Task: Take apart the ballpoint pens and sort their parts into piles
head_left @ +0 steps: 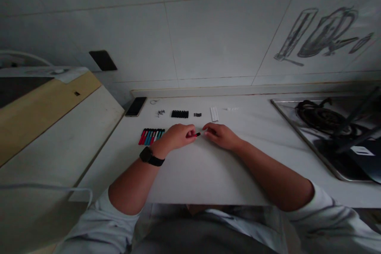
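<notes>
My left hand (pixel 181 135) pinches a slim red tube with a black end (pixel 197 135), which points right. Close to that end is my right hand (pixel 219 135), its thumb and fingertips nearly together. Something small and whitish seems to be at those fingertips, too small to make out. Left of my left hand lies a row of red, blue and white tubes with black ends (pixel 149 136), partly hidden by the wrist. Beyond the hands are a row of short black cylinders (pixel 180 114), small dark pieces (pixel 197 114), thin white sticks (pixel 214 114) and tiny white pieces (pixel 232 108).
Small dark metal bits (pixel 161 113) and a phone (pixel 136 106) lie at the counter's back left. A gas stove (pixel 326 117) with a metal edge stands on the right. A pale cabinet or box (pixel 68 131) borders the left. The tiled wall (pixel 208 43) closes the back.
</notes>
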A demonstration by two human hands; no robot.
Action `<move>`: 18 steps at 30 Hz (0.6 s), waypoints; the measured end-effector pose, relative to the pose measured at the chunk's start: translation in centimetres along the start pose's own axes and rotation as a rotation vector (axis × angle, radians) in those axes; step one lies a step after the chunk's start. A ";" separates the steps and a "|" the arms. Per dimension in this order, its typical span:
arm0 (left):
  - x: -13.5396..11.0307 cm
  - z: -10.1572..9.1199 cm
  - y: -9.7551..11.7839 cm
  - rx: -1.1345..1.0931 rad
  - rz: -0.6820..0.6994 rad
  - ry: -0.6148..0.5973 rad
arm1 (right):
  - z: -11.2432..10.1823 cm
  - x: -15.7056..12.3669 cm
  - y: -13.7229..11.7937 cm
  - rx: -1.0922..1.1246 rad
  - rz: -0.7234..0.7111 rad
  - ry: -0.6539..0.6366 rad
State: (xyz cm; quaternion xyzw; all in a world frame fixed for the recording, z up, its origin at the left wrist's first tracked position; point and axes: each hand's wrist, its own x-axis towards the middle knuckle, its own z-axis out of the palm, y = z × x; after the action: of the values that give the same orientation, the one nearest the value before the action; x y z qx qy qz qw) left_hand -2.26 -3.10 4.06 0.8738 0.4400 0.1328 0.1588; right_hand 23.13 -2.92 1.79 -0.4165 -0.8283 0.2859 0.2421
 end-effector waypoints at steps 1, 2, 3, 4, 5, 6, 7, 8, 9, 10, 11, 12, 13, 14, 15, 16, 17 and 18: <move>0.1 0.2 0.3 -0.001 0.025 0.009 | 0.0 -0.1 -0.3 0.010 -0.026 -0.008; 0.2 0.4 0.6 0.006 0.052 0.023 | 0.1 -0.1 -0.6 0.013 -0.054 -0.025; 0.2 0.5 0.8 0.017 0.081 0.040 | 0.1 -0.2 -0.8 0.011 -0.077 -0.041; 0.2 0.5 0.9 0.023 0.107 0.056 | 0.2 -0.2 -0.9 0.003 -0.094 -0.053; 0.2 0.5 0.9 0.019 0.124 0.070 | 0.2 -0.1 -1.0 -0.008 -0.104 -0.058; 0.2 0.5 0.8 0.003 0.130 0.081 | 0.2 -0.1 -1.0 -0.018 -0.106 -0.056; 0.2 0.5 0.8 -0.024 0.120 0.096 | 0.2 0.0 -0.9 -0.025 -0.101 -0.047; 0.2 0.5 0.7 -0.065 0.098 0.113 | 0.3 0.0 -0.8 -0.026 -0.093 -0.034; 0.2 0.4 0.5 -0.116 0.070 0.134 | 0.3 0.1 -0.6 -0.023 -0.083 -0.018; 0.2 0.4 0.4 -0.175 0.043 0.155 | 0.3 0.2 -0.4 -0.018 -0.073 -0.002; 0.2 0.5 0.3 -0.236 0.023 0.174 | 0.3 0.2 -0.3 -0.011 -0.063 0.014; 0.2 0.5 0.1 -0.291 0.009 0.192 | 0.3 0.2 -0.2 0.000 -0.058 0.026; 0.3 0.5 0.0 -0.334 0.002 0.211 | 0.3 0.2 -0.1 0.013 -0.059 0.030; 0.3 0.5 -0.1 -0.362 -0.002 0.231 | 0.3 0.2 -0.1 0.026 -0.064 0.028; 0.3 0.6 -0.1 -0.377 -0.005 0.255 | 0.3 0.2 -0.1 0.035 -0.071 0.023; 0.4 0.6 -0.1 -0.386 -0.009 0.279 | 0.3 0.2 -0.1 0.037 -0.076 0.019; 0.4 0.6 -0.1 -0.393 -0.011 0.303 | 0.3 0.2 -0.1 0.028 -0.077 0.017; 0.4 0.5 -0.1 -0.401 -0.010 0.323 | 0.3 0.2 -0.1 0.010 -0.073 0.019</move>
State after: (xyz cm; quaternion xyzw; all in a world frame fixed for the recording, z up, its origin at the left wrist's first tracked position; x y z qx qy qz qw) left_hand -1.89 -2.79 3.58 0.7900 0.4289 0.3545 0.2573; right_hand 22.75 -2.88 1.69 -0.3876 -0.8391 0.2771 0.2625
